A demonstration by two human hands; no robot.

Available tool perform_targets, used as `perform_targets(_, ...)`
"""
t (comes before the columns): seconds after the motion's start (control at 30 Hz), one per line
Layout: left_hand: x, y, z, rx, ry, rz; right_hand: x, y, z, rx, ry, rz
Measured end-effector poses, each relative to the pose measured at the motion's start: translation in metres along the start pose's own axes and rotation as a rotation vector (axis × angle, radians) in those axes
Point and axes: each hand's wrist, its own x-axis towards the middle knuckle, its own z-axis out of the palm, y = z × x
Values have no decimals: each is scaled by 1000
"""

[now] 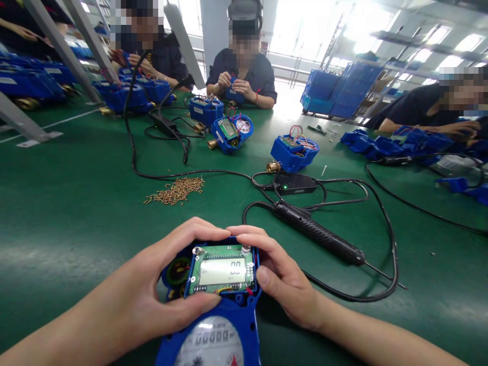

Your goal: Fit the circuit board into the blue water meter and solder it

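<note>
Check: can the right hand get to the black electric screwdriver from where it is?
Probably yes. The screwdriver lies bare on the green table just beyond the right hand, nothing between; but that hand now grips the blue meter.

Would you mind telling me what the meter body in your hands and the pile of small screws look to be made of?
The meter body looks like moulded plastic: uniform blue, soft sheen, rounded edges. The screws look metal, perhaps brass-plated: golden and glinting, though too small for certainty.

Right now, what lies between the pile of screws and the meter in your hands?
Head view: only bare green table between the screw pile and the blue meter.
</note>
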Motion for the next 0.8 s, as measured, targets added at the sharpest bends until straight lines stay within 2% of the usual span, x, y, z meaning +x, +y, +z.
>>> perform_targets(0.2, -3, 3, 0, -23, -11, -26, 0, -1, 2, 58, 14, 34)
perform_targets(0.37, -7, 8, 3, -56, 51, -63, 4, -4, 3, 33, 20, 69)
perform_targets(0.43, -7, 10, 3, -74, 70, -72, 2, -8, -1, -94, 88, 84)
perform_targets(0.5, -6, 11, 2, -99, 72, -74, -5, -15, -6, -283, 238, 101)
perform_targets(0.6, -6, 10, 1, -123, 74, -65, -32, -27, -12, -602, 431, 127)
perform_targets(0.73, -8, 6, 2, -156, 91, -28, -80, -39, -8, -921, 382, 97)
perform_targets(0.8, -9, 5, 3, -190, 90, -29, -94, -41, -2, -987, 334, 98)
